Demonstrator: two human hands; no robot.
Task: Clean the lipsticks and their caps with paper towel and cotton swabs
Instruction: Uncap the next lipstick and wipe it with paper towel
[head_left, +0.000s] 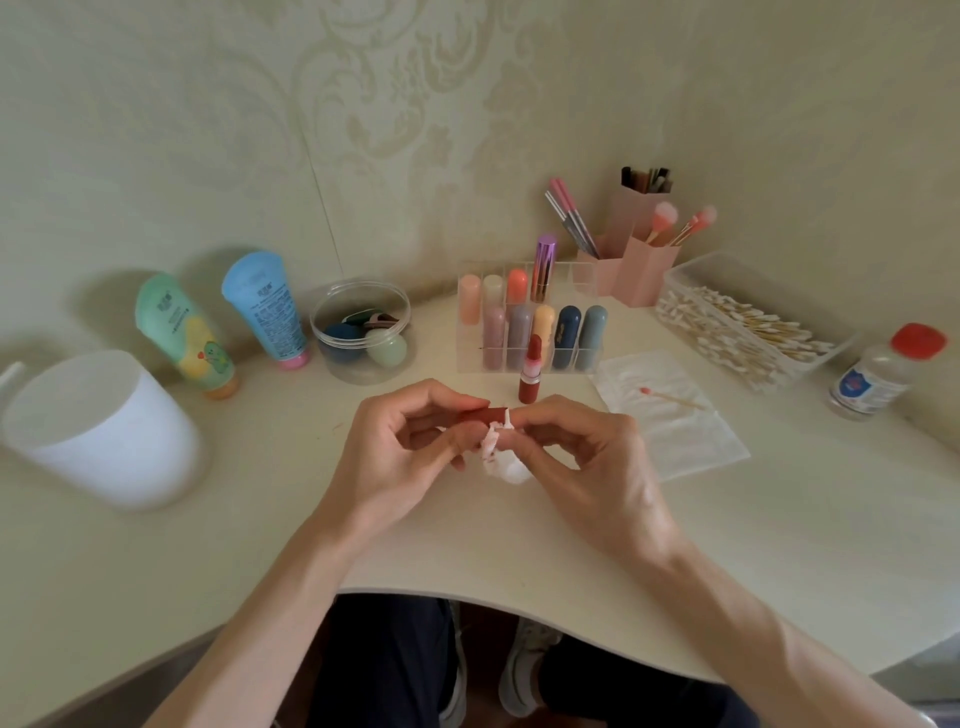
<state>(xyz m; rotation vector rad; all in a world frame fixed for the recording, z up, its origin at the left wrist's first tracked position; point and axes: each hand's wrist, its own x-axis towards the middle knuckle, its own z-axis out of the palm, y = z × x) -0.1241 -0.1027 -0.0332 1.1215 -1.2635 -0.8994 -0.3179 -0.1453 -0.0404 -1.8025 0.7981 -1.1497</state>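
The red cap (483, 414) lies sideways above the tabletop (260, 519), pinched by the curled fingers of the left hand (400, 441). The right hand (587, 452) grips a crumpled paper towel (501, 462), stained pink, and presses it against the cap's end. Just beyond the hands the open lipstick (531, 376) stands upright, with a clear rack (524, 322) of lipsticks behind it. Right of the right hand a used cotton swab (675, 399) lies on a flat sheet (670, 441).
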